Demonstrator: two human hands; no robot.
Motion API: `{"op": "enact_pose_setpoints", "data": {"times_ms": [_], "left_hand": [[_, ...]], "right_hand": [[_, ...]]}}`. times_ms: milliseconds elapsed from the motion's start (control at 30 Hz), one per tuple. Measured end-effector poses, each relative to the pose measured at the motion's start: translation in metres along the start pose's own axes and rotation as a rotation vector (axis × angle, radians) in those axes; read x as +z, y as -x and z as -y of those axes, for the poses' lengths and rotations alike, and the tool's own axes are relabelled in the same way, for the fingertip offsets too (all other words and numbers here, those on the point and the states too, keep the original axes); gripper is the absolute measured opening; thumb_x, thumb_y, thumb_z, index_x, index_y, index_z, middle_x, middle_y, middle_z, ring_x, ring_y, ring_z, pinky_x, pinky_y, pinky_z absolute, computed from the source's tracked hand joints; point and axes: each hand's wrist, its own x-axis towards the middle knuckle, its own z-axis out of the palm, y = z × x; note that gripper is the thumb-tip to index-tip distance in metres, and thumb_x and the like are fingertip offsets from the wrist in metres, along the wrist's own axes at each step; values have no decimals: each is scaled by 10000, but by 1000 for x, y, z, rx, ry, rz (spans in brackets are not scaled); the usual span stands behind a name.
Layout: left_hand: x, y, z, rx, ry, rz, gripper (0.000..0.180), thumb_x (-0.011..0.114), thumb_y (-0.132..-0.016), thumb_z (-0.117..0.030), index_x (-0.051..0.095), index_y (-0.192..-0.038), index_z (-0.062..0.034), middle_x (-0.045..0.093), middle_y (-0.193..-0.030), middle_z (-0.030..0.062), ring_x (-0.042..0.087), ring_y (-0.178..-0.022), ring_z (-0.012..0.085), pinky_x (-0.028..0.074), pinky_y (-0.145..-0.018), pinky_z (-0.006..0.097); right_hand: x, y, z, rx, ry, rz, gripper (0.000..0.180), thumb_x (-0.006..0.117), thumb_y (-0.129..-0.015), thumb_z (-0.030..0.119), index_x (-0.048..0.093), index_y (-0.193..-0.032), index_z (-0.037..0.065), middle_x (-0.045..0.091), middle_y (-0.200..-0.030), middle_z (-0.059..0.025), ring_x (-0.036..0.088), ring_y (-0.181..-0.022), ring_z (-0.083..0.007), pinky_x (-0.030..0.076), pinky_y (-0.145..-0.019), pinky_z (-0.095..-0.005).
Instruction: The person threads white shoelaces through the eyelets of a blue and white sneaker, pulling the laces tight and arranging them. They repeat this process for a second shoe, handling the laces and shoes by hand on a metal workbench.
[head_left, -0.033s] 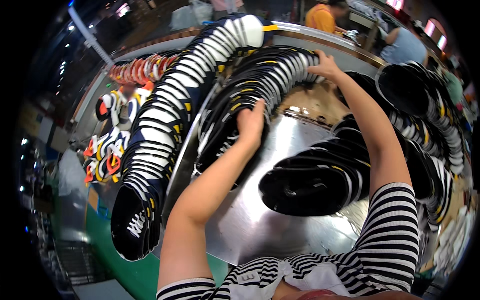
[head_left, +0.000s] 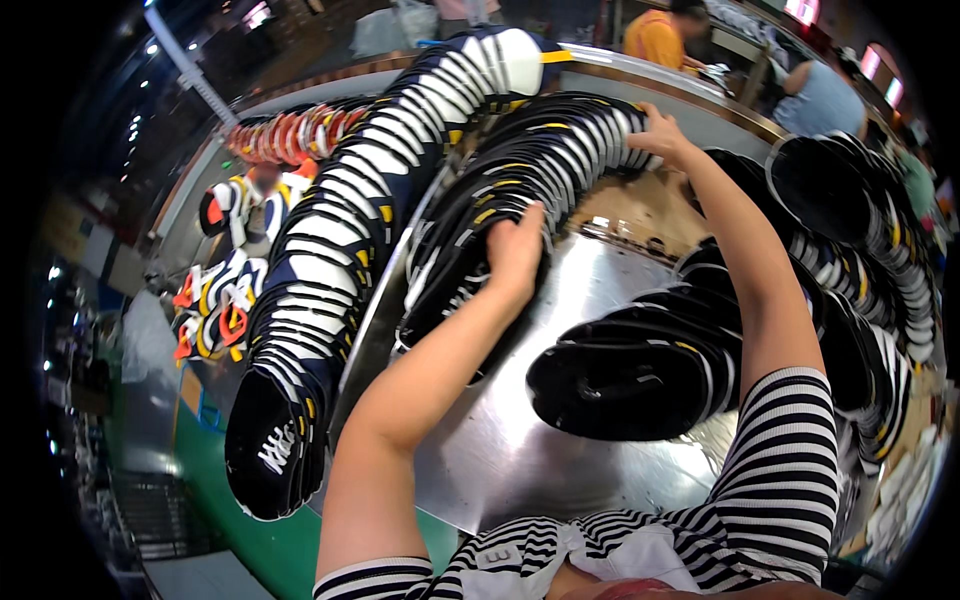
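A long nested row of black shoe uppers (head_left: pixel 575 150), with white edges and yellow tabs, curves across the metal table. My left hand (head_left: pixel 516 252) grips the row's near part; its thumb shows on the right side, while the other fingers are mostly hidden among the uppers. At the far end, my right hand (head_left: pixel 660 140) clasps the last uppers with its fingers bent around them. Left of this row, beyond a raised metal edge, lies a longer nested row of white, navy and black uppers (head_left: pixel 318 255).
On the right are a group of black uppers (head_left: pixel 630 390) and further nested rows (head_left: pixel 880 215). Orange and white shoe pieces (head_left: pixel 225 300) lie at the left. The shiny metal tabletop (head_left: pixel 480 450) spans the middle. Two people, in orange (head_left: pixel 652 38) and grey-blue (head_left: pixel 822 98), are beyond the table.
The whole view has shifted slightly, so the scene sits a little further right and lower. Both hands keep their places on the row of uppers.
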Motion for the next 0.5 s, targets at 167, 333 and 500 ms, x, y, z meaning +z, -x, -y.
{"op": "enact_pose_setpoints", "data": {"times_ms": [167, 333, 500], "left_hand": [[9, 0, 3, 59, -19, -33, 600, 694, -807, -424, 637, -1100, 97, 650, -1128, 290, 615, -1098, 387, 450, -956, 387], [-5, 17, -7, 169, -53, -113, 515, 681, -794, -381, 675, -977, 100, 684, -982, 294, 658, -964, 418, 494, -866, 421], [-49, 76, -73, 127, 209, 220, 435, 652, -878, -182, 569, -1212, 84, 635, -1184, 108, 594, -1067, 176, 454, -932, 307]], "right_hand": [[21, -23, -18, -53, 230, -109, 688, 626, -762, 299, 413, -1394, 131, 513, -1266, -330, 513, -1172, -501, 460, -983, -492], [-8, 53, 10, -205, 172, -315, 507, 538, -843, 206, 470, -1336, 110, 544, -1127, -318, 586, -1001, -502, 484, -890, -524], [-102, 146, 33, -280, 235, -334, 489, 537, -862, 207, 474, -1330, 79, 542, -1128, -274, 590, -989, -473, 486, -883, -505]]}}
